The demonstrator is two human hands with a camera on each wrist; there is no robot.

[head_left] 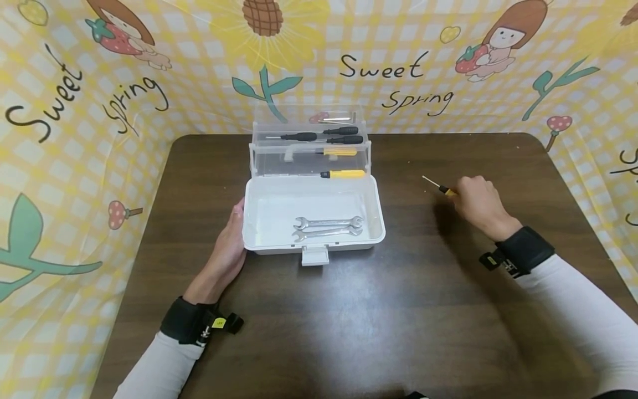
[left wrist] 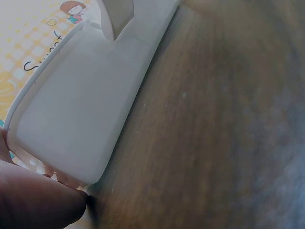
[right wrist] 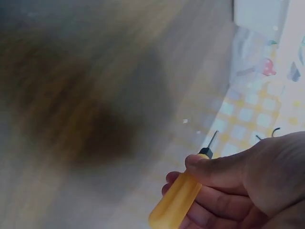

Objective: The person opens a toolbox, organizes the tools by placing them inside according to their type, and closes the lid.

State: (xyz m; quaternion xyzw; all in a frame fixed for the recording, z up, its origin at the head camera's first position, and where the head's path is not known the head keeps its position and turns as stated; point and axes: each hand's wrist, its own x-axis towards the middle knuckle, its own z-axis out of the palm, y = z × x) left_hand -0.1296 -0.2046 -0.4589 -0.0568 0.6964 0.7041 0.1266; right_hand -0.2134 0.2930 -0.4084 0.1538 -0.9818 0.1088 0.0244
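In the head view a white toolbox (head_left: 314, 200) stands on the table with its clear lid and tier raised at the back. My left hand (head_left: 229, 244) rests against the box's left end; some of its fingers are hidden behind the wall. Its thumb (left wrist: 43, 195) touches the lower corner in the left wrist view. Well to the right of the box, my right hand (head_left: 480, 205) grips a screwdriver (right wrist: 177, 200) by its yellow handle. The thin metal shaft points away from the hand, towards the upper left in the head view.
Two metal wrenches (head_left: 329, 228) lie inside the box. Several black screwdrivers (head_left: 344, 139) and yellow-handled ones (head_left: 347, 174) sit in the raised part, with hex keys (head_left: 339, 119) above. A latch (head_left: 315, 255) juts from the front. Patterned cloth (head_left: 399, 50) surrounds the dark table (head_left: 324, 332).
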